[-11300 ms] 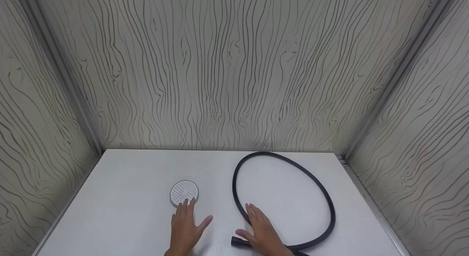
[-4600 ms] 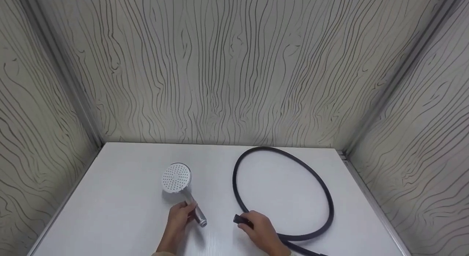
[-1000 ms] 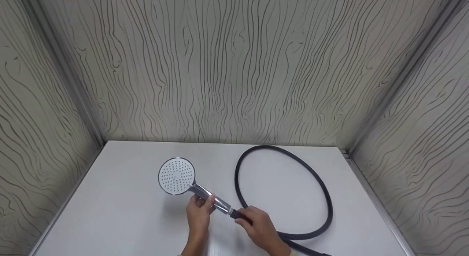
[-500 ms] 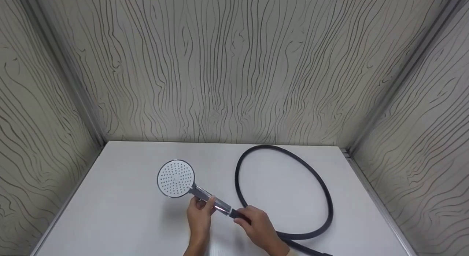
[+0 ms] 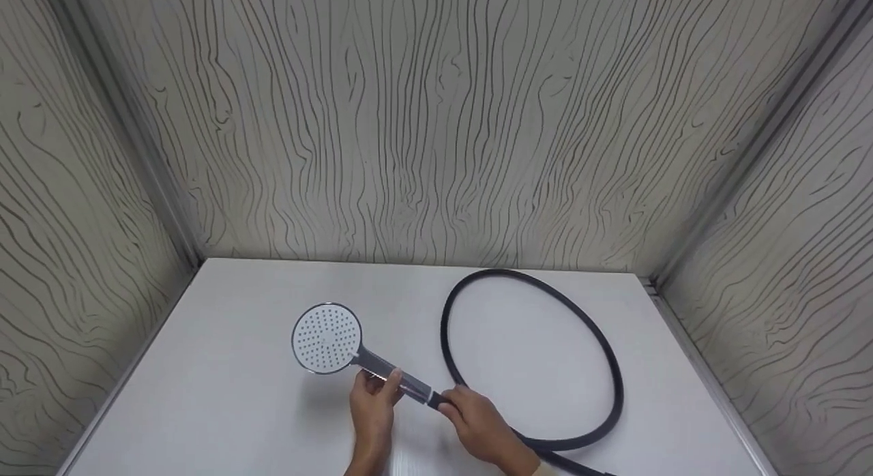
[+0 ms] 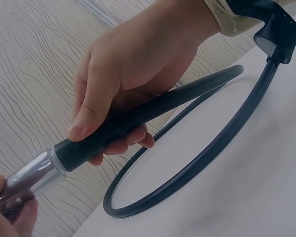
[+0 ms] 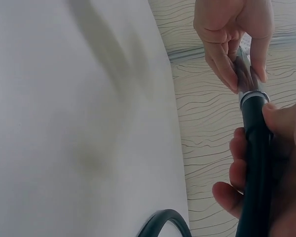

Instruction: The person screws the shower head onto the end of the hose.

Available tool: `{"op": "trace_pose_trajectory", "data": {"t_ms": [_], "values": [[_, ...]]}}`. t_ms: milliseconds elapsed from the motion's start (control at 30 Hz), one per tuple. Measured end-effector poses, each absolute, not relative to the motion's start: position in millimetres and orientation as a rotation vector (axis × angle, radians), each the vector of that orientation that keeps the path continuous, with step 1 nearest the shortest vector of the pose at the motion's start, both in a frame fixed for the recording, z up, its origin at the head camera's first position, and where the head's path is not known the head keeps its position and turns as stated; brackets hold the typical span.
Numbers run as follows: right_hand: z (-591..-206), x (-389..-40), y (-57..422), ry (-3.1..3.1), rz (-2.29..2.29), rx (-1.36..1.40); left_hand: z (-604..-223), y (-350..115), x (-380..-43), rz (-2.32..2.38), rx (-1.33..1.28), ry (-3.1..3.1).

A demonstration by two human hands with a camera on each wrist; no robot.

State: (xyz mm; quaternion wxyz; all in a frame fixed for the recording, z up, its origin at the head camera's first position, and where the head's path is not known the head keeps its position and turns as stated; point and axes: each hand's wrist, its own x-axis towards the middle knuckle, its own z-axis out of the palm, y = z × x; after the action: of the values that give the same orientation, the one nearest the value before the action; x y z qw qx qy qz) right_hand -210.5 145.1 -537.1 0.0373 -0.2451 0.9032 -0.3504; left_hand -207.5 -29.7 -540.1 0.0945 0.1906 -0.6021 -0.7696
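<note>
A chrome hand shower with a round white nozzle face [image 5: 327, 338] is held above the table, tilted, its handle running down to the right. My left hand [image 5: 372, 408] grips that handle [image 6: 34, 175] between thumb and fingers. My right hand [image 5: 481, 425] is wrapped round the black end of a shower hose [image 6: 79, 150], thumb along its top. In both wrist views the hose end meets the bottom of the handle in line, with a pale ring at the joint [image 7: 251, 95]. Part of the hose end is hidden under my right fingers.
The rest of the black hose lies in a wide loop [image 5: 617, 380] on the right of the white table [image 5: 225, 326], running off towards the front edge. Wood-grain panels [image 5: 409, 121] enclose the back and both sides.
Earlier both hands lay flat over shower head and hose. Both parts were then picked up and brought end to end. In the last second the nozzle face has sunk slightly; both grips stay.
</note>
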Motion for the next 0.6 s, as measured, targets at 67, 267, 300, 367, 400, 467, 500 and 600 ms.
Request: {"op": "trace_pose_trajectory", "data": {"t_ms": [67, 267, 300, 367, 400, 467, 500, 600], "values": [[-538, -211, 145, 2.729, -1.121, -0.736, -541, -30, -207, -2.293, 0.575, -1.771], [-545, -211, 143, 2.664, -1.307, -0.683, -545, -33, -206, -2.320, 0.645, -1.750], [-546, -210, 142, 2.663, -1.331, -0.671, -545, -33, -206, -2.323, 0.653, -1.753], [-547, -209, 141, 2.672, -1.367, -0.654, -545, -33, -206, -2.331, 0.657, -1.755], [-548, -209, 141, 2.685, -1.373, -0.655, -545, -32, -206, -2.329, 0.655, -1.766], [-549, -208, 140, 2.715, -1.375, -0.665, -544, -31, -205, -2.318, 0.648, -1.791], [-549, -207, 140, 2.735, -1.367, -0.675, -544, -31, -205, -2.311, 0.645, -1.806], [-550, -206, 141, 2.786, -1.317, -0.721, -544, -29, -205, -2.292, 0.650, -1.830]]}}
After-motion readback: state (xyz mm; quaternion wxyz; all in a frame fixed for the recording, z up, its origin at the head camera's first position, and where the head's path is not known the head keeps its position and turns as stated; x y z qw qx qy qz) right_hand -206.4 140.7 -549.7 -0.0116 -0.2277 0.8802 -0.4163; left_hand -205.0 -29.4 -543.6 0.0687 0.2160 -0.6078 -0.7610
